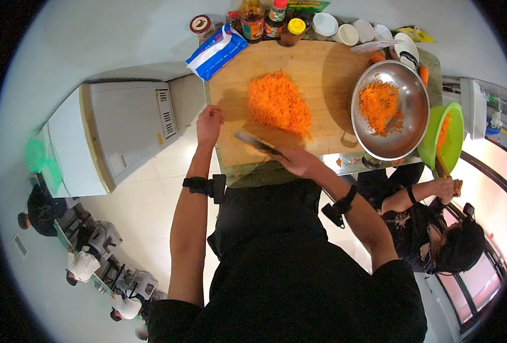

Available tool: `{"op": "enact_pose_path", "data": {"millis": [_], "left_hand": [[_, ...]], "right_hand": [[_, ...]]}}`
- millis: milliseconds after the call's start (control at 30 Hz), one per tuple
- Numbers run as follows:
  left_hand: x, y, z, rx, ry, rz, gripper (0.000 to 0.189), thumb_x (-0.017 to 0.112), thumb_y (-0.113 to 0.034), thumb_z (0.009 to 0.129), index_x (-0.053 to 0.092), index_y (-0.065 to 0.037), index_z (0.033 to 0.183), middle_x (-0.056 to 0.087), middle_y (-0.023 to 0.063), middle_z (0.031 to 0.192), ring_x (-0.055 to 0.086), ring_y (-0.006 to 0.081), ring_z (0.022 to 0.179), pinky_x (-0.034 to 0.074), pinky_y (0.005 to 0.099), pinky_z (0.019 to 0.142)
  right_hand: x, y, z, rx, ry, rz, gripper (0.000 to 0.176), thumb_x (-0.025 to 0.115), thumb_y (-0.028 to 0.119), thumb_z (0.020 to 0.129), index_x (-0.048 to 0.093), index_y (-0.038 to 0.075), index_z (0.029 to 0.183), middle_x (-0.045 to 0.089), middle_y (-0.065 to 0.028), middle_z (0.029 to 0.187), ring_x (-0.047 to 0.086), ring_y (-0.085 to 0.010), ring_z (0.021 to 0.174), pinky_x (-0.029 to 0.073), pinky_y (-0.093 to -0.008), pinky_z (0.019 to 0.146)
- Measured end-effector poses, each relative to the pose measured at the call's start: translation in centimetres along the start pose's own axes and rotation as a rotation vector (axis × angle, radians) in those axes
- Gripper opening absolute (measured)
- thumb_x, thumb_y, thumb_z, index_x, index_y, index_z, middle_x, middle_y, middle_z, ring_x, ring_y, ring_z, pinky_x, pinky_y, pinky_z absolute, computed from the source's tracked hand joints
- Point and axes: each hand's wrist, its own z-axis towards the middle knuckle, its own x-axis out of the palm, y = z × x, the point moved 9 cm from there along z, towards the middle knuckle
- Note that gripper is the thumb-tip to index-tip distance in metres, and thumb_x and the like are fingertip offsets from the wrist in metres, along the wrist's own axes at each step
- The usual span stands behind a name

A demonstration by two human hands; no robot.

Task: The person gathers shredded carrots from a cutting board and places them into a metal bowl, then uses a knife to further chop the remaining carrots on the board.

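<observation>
A heap of shredded carrot (279, 105) lies on the wooden board (230, 74) in front of me. My right hand (299, 160) is closed round the handle of a knife (256, 142), whose blade points left over the near part of the board, below the heap. At the board's left edge is my left hand (210, 123), its fingers loosely curled; whether they hold anything is too small to tell. A metal pan (405, 132) with more shredded carrot (380, 106) in it stands to the right of the heap.
Bottles (251, 22), a blue tissue pack (217, 52) and white bowls (325, 24) line the far edge. Beside the pan, a co-worker's hand (446, 188) is at a green bowl (453, 134). A white cabinet (130, 123) stands left; several people sit beyond it.
</observation>
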Motion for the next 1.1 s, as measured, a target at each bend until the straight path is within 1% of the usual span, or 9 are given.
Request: {"op": "enact_pose_path", "data": {"millis": [233, 433, 500, 533, 600, 767, 833, 933, 1100], "left_hand": [[-3.6, -1.2, -0.3, -0.009, -0.066, -0.029, 0.020, 0.048, -0.005, 0.091, 0.065, -0.004, 0.101, 0.067, 0.0062, 0.077, 0.061, 0.0129, 0.066, 0.049, 0.0288, 0.062], [-2.2, 1.0, -1.8, -0.023, -0.006, -0.047, 0.020, 0.046, -0.008, 0.094, 0.064, -0.003, 0.102, 0.068, 0.0066, 0.079, 0.060, 0.0123, 0.066, 0.049, 0.0282, 0.061], [-1.8, 2.2, -2.2, -0.065, 0.000, -0.057, 0.021, 0.046, -0.007, 0.094, 0.064, -0.002, 0.103, 0.068, 0.0064, 0.080, 0.062, 0.0125, 0.069, 0.050, 0.0282, 0.062], [-1.6, 2.8, -2.3, -0.064, -0.002, -0.058, 0.021, 0.046, -0.007, 0.094, 0.064, -0.002, 0.103, 0.068, 0.0064, 0.080, 0.062, 0.0125, 0.069, 0.050, 0.0282, 0.062], [-1.6, 2.9, -2.6, -0.043, -0.018, -0.093, 0.021, 0.046, -0.005, 0.095, 0.065, -0.003, 0.104, 0.069, 0.0071, 0.082, 0.064, 0.0128, 0.072, 0.051, 0.0285, 0.064], [-1.1, 0.3, -2.6, 0.068, -0.025, 0.000, 0.018, 0.051, -0.006, 0.095, 0.065, -0.003, 0.106, 0.069, 0.0086, 0.085, 0.065, 0.0157, 0.077, 0.052, 0.0300, 0.069], [0.4, -2.7, -1.9, 0.349, 0.006, 0.205, 0.017, 0.049, -0.009, 0.099, 0.062, -0.003, 0.109, 0.068, 0.0081, 0.093, 0.066, 0.0218, 0.089, 0.053, 0.0341, 0.077], [4.0, -8.8, -0.7, 0.641, -0.014, 0.454, 0.027, 0.057, -0.003, 0.091, 0.063, -0.007, 0.116, 0.067, 0.0130, 0.111, 0.061, 0.0289, 0.107, 0.050, 0.0411, 0.089], [10.5, -12.4, 2.4, 0.693, 0.061, 0.355, 0.039, 0.051, -0.014, 0.096, 0.056, -0.013, 0.134, 0.047, 0.0138, 0.146, 0.038, 0.0331, 0.138, 0.032, 0.0437, 0.114]], "right_hand": [[4.2, -1.2, 1.8, 0.161, 0.222, -0.087, 0.043, 0.043, 0.037, 0.101, 0.053, 0.003, 0.126, 0.063, -0.0272, 0.112, 0.059, -0.0484, 0.101, 0.048, -0.0540, 0.088], [-3.0, 0.8, 1.1, -0.210, -0.323, 0.037, 0.041, 0.051, 0.033, 0.099, 0.054, 0.005, 0.129, 0.064, -0.0274, 0.107, 0.061, -0.0474, 0.099, 0.049, -0.0518, 0.088], [-2.7, -2.5, 0.5, 0.237, -0.190, 0.151, 0.039, 0.052, 0.030, 0.099, 0.054, 0.006, 0.129, 0.064, -0.0279, 0.106, 0.062, -0.0470, 0.098, 0.050, -0.0498, 0.087], [-3.6, -1.3, 0.4, 0.235, -0.190, 0.150, 0.039, 0.052, 0.030, 0.099, 0.054, 0.006, 0.129, 0.064, -0.0279, 0.106, 0.062, -0.0470, 0.098, 0.050, -0.0498, 0.087], [-3.5, -0.6, -0.2, 0.417, -0.065, 0.236, 0.042, 0.055, 0.024, 0.095, 0.052, 0.008, 0.134, 0.056, -0.0233, 0.131, 0.052, -0.0430, 0.122, 0.042, -0.0501, 0.104], [-2.3, -0.1, -0.6, 0.090, -0.286, 0.054, 0.035, 0.052, 0.028, 0.098, 0.056, 0.007, 0.126, 0.063, -0.0265, 0.109, 0.060, -0.0454, 0.103, 0.047, -0.0535, 0.090], [-3.0, -0.7, -1.8, 0.064, -0.348, 0.025, 0.033, 0.051, 0.031, 0.099, 0.059, 0.006, 0.118, 0.065, -0.0279, 0.096, 0.062, -0.0467, 0.091, 0.049, -0.0553, 0.080], [-1.3, -5.6, -4.3, 0.453, -0.055, 0.017, 0.033, 0.053, 0.022, 0.096, 0.054, 0.007, 0.126, 0.064, -0.0241, 0.110, 0.059, -0.0465, 0.103, 0.047, -0.0546, 0.091], [-4.3, -3.0, -9.4, 0.387, -0.414, 0.071, 0.030, 0.056, 0.021, 0.095, 0.054, 0.007, 0.122, 0.064, -0.0292, 0.090, 0.061, -0.0497, 0.089, 0.048, -0.0550, 0.078]]}}
